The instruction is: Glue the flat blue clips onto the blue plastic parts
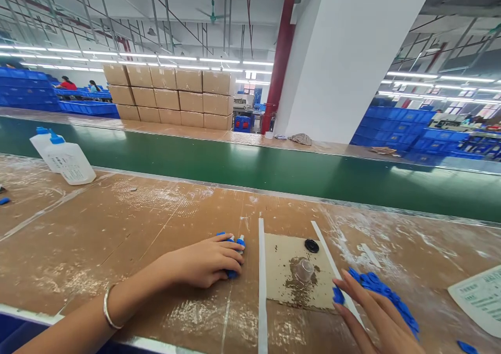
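Right hand (370,304): lower right of the frame; thumb and fingers nearly together, the grip on 1 small blue piece (338,295).
Blue pile (385,288): lower right, partly hidden by that hand, on the tabletop (188,317).
Left hand (209,260): lower centre; fingers curl over blue-and-white pieces (240,242); cannot tell how firmly this grip holds any.
Beige board (277,278): lower right of centre, bearing a clear cup (305,270) and black disc (311,246).
White bottles (74,162): 2, middle left.
Green belt (188,153): across the middle.
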